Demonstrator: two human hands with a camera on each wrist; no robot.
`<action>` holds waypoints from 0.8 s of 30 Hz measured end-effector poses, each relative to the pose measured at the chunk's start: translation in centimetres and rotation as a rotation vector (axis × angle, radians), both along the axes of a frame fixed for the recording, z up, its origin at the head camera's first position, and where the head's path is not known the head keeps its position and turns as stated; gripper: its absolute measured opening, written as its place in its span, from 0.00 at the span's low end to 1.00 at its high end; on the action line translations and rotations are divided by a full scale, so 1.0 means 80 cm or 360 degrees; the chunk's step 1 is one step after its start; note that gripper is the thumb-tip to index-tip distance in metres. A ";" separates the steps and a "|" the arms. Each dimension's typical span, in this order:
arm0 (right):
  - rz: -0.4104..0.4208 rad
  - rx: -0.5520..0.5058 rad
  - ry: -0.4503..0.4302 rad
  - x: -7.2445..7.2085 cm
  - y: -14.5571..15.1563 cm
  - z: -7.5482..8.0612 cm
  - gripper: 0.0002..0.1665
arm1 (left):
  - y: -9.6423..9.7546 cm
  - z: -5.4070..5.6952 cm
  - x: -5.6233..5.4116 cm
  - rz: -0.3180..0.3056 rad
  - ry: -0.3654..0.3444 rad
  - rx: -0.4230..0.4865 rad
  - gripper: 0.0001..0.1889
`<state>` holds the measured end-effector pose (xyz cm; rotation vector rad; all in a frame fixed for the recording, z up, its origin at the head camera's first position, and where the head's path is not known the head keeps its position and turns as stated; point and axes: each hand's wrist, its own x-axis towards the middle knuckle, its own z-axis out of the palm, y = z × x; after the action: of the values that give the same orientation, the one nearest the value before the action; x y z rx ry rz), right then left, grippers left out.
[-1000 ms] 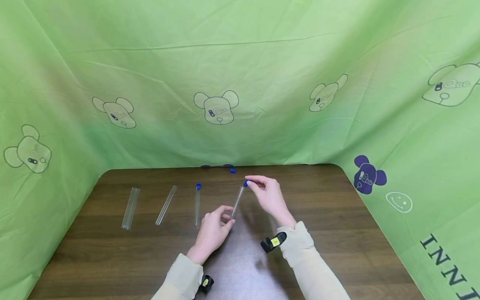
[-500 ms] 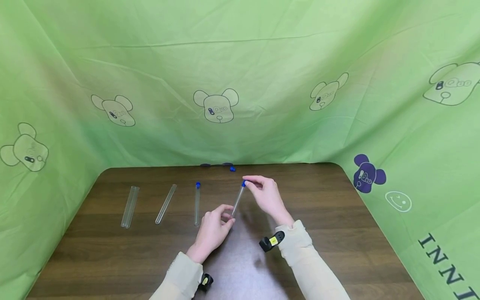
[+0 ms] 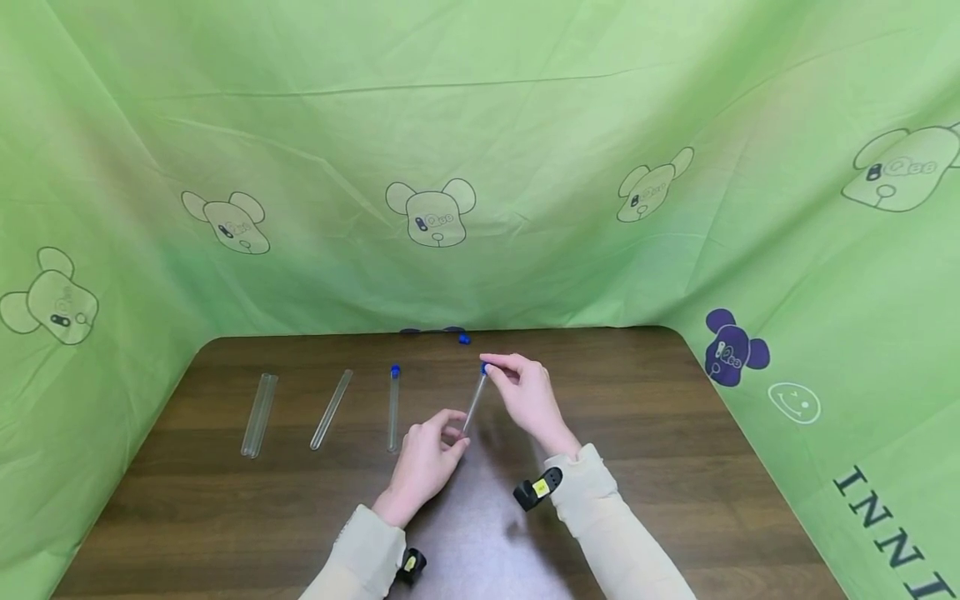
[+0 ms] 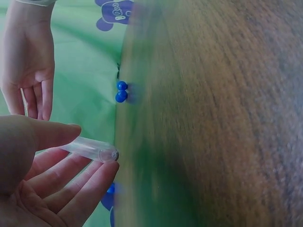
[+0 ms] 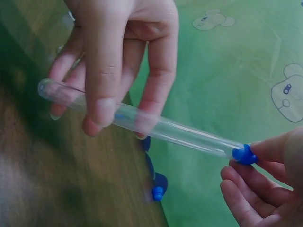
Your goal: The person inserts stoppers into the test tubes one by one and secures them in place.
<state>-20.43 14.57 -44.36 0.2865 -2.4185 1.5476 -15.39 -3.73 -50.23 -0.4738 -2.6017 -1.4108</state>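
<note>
My left hand (image 3: 423, 462) holds a clear glass test tube (image 3: 476, 404) near its rounded end, thumb on one side and fingers on the other. The tube tilts up and to the right in the head view. At its upper end my right hand (image 3: 532, 400) pinches a blue stopper (image 5: 245, 154) between thumb and forefinger. That stopper sits in the tube's mouth in the right wrist view. Left of my hands lies a test tube (image 3: 393, 412) with its own blue stopper (image 3: 395, 372).
Farther left on the wooden table (image 3: 225, 517) lie a slanted uncapped tube (image 3: 331, 411) and a side-by-side group of tubes (image 3: 259, 415). Loose blue stoppers (image 4: 121, 91) rest near the back edge. A green printed cloth (image 3: 322, 292) surrounds the table's back and sides.
A second ago the stopper was just apart from the tube's mouth; now it is in it. My right hand has shifted slightly left, while my left hand has stayed in place.
</note>
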 end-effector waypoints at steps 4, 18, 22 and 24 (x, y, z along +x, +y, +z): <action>-0.0005 -0.0043 -0.0037 0.002 -0.004 -0.005 0.14 | 0.000 -0.001 0.001 0.0005 0.0001 -0.0001 0.15; 0.0096 -0.0211 -0.0064 0.008 -0.018 -0.022 0.28 | 0.003 0.000 0.000 0.0050 -0.0015 0.0022 0.15; 0.0125 -0.0198 -0.0051 0.022 -0.026 -0.001 0.30 | 0.003 0.001 0.000 0.0046 -0.0019 0.0041 0.15; 0.0137 -0.0178 -0.0039 0.029 -0.029 0.012 0.30 | 0.003 0.001 0.000 0.0044 -0.0020 0.0048 0.15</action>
<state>-18.09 12.23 -43.44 0.3557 -2.3558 1.7254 -15.41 -3.49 -50.15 -0.4248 -2.5822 -1.4467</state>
